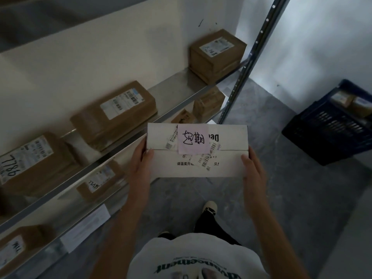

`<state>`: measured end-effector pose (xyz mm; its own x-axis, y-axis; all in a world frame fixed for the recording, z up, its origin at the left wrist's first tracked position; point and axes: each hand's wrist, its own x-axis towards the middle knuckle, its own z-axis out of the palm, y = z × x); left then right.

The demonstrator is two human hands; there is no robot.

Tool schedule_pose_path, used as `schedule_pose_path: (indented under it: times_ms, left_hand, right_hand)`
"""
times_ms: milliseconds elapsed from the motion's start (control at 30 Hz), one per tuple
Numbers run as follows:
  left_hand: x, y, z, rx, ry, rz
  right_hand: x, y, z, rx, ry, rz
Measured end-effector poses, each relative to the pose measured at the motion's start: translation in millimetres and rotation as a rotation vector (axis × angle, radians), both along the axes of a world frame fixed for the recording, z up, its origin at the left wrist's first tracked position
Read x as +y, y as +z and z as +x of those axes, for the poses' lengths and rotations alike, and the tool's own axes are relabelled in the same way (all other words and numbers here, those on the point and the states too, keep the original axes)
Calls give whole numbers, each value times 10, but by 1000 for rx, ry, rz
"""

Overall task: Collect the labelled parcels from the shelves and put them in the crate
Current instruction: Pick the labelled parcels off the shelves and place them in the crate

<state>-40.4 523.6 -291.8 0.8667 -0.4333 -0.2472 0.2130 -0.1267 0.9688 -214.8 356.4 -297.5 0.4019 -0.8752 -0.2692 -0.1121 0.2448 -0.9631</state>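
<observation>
Between both hands' fingers: the white parcel, clasped endwise.

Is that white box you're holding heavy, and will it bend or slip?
Probably light: the left hand and right hand hold the white box only by its ends. Likely stiff, since its edges stay straight. It might slip a little, as nothing supports it from below that I can see.

Bare floor open towards crate, shelf upright left of path, parcels already in crate
</observation>
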Motion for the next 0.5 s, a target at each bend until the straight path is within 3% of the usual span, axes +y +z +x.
schedule_pose_path:
  times_ms: [500]
  left_hand:
    - [-2480,-4,-498,-20,-148,83]
  right_hand:
    - [-2116,-70,-638,90,-67,-55]
